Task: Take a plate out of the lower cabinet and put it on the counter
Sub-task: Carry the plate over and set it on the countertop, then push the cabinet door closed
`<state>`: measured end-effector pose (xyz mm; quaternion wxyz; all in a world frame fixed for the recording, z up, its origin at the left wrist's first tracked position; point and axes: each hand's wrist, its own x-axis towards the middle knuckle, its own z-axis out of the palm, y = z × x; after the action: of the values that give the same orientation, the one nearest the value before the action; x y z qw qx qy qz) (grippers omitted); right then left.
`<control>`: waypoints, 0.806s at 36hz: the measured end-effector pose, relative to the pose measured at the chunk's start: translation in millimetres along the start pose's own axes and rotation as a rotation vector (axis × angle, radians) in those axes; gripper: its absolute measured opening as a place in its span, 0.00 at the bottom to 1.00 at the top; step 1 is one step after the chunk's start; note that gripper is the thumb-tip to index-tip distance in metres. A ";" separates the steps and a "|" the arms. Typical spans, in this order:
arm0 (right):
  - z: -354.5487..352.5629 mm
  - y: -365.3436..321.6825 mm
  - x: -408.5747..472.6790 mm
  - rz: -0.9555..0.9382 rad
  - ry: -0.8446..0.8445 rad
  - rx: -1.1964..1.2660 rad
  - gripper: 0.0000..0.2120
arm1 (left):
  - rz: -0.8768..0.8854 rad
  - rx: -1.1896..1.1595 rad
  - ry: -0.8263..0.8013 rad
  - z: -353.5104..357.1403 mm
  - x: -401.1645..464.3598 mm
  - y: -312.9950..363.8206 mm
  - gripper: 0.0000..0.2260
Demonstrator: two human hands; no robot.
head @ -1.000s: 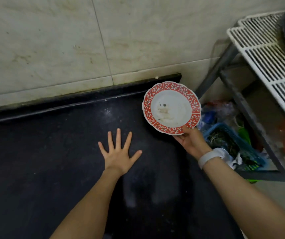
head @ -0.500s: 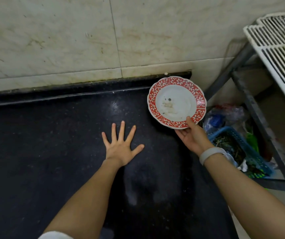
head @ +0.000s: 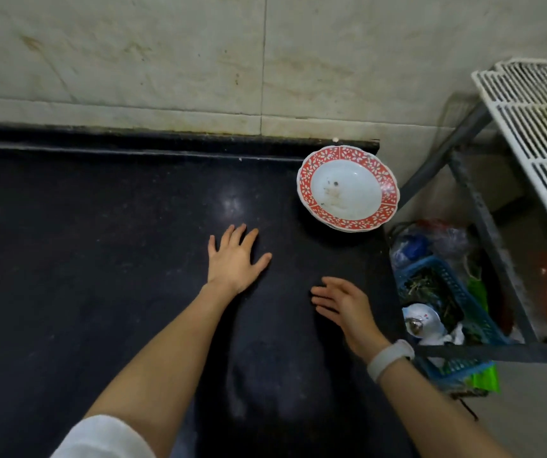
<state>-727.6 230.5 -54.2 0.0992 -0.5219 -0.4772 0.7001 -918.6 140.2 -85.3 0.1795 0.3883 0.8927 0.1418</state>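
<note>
A white plate with a red flowered rim point(head: 348, 188) lies on the black counter point(head: 100, 259), at its far right corner by the wall. Nothing touches the plate. My left hand point(head: 234, 259) rests flat on the counter, fingers spread, to the left and nearer than the plate. My right hand point(head: 344, 305) hovers open and empty over the counter's right side, well short of the plate. A white band sits on that wrist. The lower cabinet is out of view.
A tiled wall point(head: 199, 61) backs the counter. Right of the counter's edge stands a grey metal rack point(head: 470, 200) with a white wire shelf point(head: 530, 120) on top. Below it sit a blue basket point(head: 447, 292) of greens and some plastic bags.
My right hand set the plate down at the counter's far right corner, let go and drew back toward me. My left hand stayed flat on the counter.
</note>
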 end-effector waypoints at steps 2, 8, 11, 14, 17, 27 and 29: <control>19.6 7.4 -14.8 -0.043 -0.036 -0.108 0.10 | -0.061 -0.078 0.114 -2.9 -32.4 -13.4 0.24; 58.8 39.7 -26.3 -0.133 -0.171 -0.365 0.09 | -0.258 -0.251 0.218 1.4 -118.3 -41.6 0.18; 121.5 75.0 -65.4 -0.180 -0.368 -0.565 0.08 | -0.444 -0.294 0.315 -15.6 -205.2 -104.2 0.16; 187.2 114.2 -113.9 -0.225 -0.546 -0.679 0.09 | -0.578 -0.317 0.369 -24.8 -293.8 -168.6 0.15; 242.5 156.5 -167.1 -0.243 -0.649 -0.765 0.09 | -0.681 -0.328 0.403 -33.3 -380.3 -219.4 0.16; 397.0 264.4 -311.2 -0.271 -0.959 -0.964 0.12 | -1.015 -0.362 0.607 -58.5 -598.7 -354.2 0.16; 425.3 276.8 -327.6 -0.313 -1.004 -1.005 0.12 | -1.061 -0.370 0.641 -61.4 -620.7 -374.5 0.16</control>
<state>-836.5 -363.6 -59.5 -0.2846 -0.0459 -0.7980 0.5292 -792.1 -575.2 -46.9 0.0138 -0.2049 0.9334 0.2944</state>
